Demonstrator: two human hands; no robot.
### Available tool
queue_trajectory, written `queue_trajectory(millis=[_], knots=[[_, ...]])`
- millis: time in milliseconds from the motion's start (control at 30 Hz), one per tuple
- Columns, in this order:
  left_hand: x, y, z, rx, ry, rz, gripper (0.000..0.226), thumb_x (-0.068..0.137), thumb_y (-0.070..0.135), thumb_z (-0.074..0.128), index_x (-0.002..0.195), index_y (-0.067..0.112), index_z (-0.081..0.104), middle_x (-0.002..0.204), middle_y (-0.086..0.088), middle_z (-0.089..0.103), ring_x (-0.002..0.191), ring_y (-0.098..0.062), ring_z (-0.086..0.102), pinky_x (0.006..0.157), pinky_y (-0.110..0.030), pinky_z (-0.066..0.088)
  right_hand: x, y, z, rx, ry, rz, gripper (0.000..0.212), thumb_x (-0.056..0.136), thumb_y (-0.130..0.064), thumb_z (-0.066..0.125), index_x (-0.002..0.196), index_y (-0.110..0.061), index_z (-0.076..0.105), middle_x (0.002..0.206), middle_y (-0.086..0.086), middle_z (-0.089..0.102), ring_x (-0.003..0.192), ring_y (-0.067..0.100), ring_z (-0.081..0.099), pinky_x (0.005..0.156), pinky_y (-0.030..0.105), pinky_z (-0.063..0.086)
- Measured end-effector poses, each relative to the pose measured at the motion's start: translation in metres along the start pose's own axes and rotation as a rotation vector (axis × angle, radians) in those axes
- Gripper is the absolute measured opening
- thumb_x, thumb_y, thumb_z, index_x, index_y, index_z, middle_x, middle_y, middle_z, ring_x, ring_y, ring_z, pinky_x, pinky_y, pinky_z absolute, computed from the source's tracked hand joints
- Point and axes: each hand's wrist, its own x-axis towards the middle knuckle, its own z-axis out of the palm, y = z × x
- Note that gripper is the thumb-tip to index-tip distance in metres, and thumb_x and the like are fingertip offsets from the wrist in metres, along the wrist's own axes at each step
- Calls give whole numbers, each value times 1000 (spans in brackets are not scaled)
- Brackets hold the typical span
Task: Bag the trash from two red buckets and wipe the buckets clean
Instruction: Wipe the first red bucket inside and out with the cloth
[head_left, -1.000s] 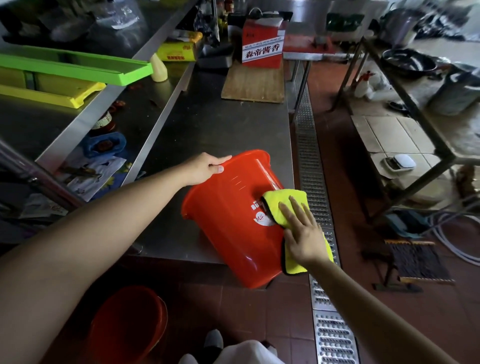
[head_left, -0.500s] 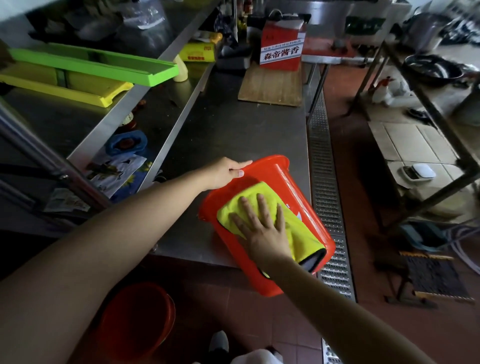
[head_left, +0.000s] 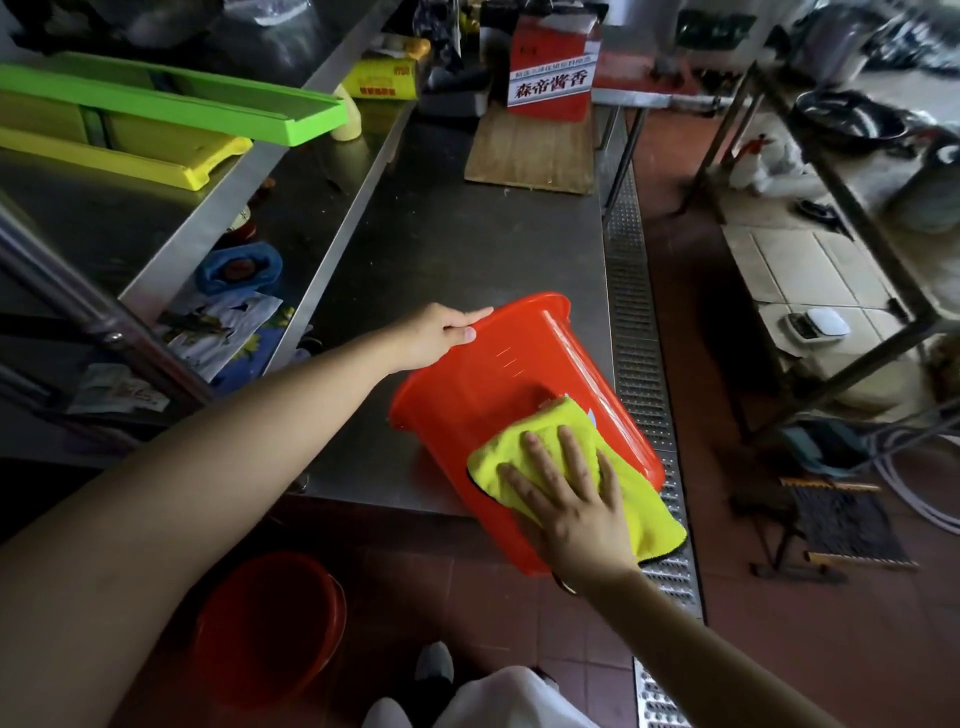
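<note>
On steel counter edge: glossy red bucket (head_left: 498, 395) tilted; left hand (head_left: 439, 335) grips rim, right hand (head_left: 569, 499) flat, pressing yellow cloth (head_left: 561, 452).

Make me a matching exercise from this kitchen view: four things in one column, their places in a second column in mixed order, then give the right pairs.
Things:
1. yellow cloth
2. left hand
3. second red bucket
4. wooden board

Places:
A. on the floor by the counter
B. at the far end of the steel counter
C. under the right hand, against the tilted red bucket
D. gripping the tilted bucket's rim

Pairs: 1-C, 2-D, 3-A, 4-B
</note>
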Motion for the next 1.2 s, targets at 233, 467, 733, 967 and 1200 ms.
queue_trajectory(millis=[233, 467, 733, 967, 1200], knots=[[-8, -7, 2, -35, 0, 2, 41, 101, 35, 48, 139, 51, 41, 150, 6, 40, 139, -16, 37, 115, -37, 30, 16, 4, -14, 56, -66, 33, 61, 97, -60, 42, 154, -47, 25, 168, -5, 8, 155, 34, 1, 117, 64, 19], [-12, -14, 0, -28, 24, 2, 41, 101, 32, 49, 138, 50, 44, 147, 7, 46, 135, -13, 42, 109, -26, 35, 141, -5, -31, 121, -133, 98, 58, 100, -66, 20, 155, -50, 11, 168, -10, -7, 153, 27, -18, 121, 61, 7], [-17, -19, 3, 0, 75, 12, 41, 101, 36, 49, 135, 56, 42, 147, 9, 44, 134, -9, 42, 100, -15, 29, 38, 19, -10, 108, -5, 58, 56, 102, -65, 29, 155, -48, 21, 168, -6, 8, 155, 30, 1, 118, 60, 23], [-25, -22, 6, 2, 72, 6, 43, 102, 34, 47, 135, 59, 39, 148, 7, 43, 138, -13, 39, 112, -29, 29, -8, 32, -9, 169, -33, 43, 56, 102, -63, 33, 154, -49, 23, 168, -7, 10, 155, 31, 5, 116, 58, 28], [-42, -39, 5, -4, 114, -4, 43, 101, 34, 48, 136, 57, 40, 144, 6, 49, 132, -12, 46, 104, -24, 38, 119, 17, -26, 276, -87, 115, 57, 98, -70, 17, 153, -55, 8, 168, -15, -2, 155, 22, -9, 120, 57, 19]])
